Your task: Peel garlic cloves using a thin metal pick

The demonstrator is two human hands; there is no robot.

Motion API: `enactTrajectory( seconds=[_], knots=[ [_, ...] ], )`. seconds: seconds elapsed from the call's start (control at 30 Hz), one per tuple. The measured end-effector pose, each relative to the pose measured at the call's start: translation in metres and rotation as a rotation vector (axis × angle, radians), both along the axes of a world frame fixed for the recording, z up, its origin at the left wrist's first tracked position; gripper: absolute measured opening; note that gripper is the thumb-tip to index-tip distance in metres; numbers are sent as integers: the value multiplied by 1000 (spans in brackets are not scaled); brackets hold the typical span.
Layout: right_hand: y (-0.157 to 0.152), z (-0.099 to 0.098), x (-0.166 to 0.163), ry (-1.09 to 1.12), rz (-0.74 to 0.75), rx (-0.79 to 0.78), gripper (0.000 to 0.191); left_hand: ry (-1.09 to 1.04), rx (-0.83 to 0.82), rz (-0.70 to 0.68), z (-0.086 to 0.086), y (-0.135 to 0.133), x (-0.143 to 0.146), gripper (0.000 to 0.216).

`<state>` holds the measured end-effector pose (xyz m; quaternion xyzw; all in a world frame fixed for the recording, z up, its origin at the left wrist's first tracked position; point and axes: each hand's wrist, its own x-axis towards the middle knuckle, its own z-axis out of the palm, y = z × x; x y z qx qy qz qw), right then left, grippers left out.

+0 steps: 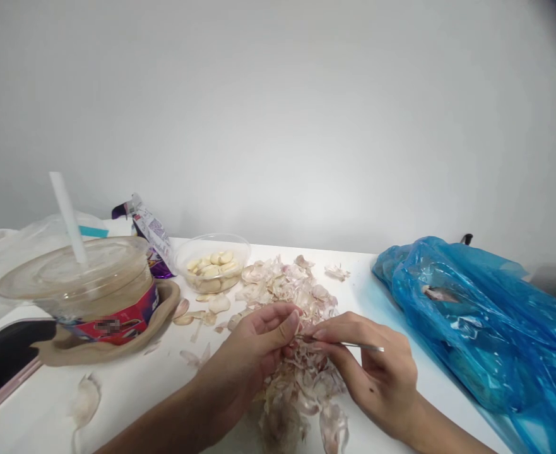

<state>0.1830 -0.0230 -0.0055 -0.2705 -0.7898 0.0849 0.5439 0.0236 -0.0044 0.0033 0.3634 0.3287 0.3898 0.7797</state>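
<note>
1. Head view: left hand point(254, 347) has thumb and fingers pinched together on a garlic piece point(298, 325), mostly hidden by the fingertips.
2. Right hand point(382, 372), just beside the left: fingers clamped on a thin metal tool point(360, 346), tip toward the left fingertips; whether it touches the garlic, cannot tell.
3. Beneath and beyond the fingers: a loose spread of garlic skins point(301, 290) on the white worktop point(136, 388).
4. Beyond and left of the fingers: clear bowl point(240, 247) holding peeled cloves point(211, 268); a few more cloves point(183, 318) lie nearer the left hand.
5. Well left of the fingers: lidded cup point(112, 302) with white straw point(68, 217), seated in a brown holder point(166, 309).
6. Right of the fingers, well apart: crumpled blue plastic bag point(476, 321).
</note>
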Motion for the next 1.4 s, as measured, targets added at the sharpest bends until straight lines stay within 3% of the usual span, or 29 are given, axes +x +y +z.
enactTrajectory(
  seconds=[0.47,1.4],
  knots=[
    [-1,3,0,-93,7,86,17,19,29,-42,-3,0,-2,12],
    [2,-2,3,-239,61,68,18,149,68,-10,-2,1,0,14]
  ],
)
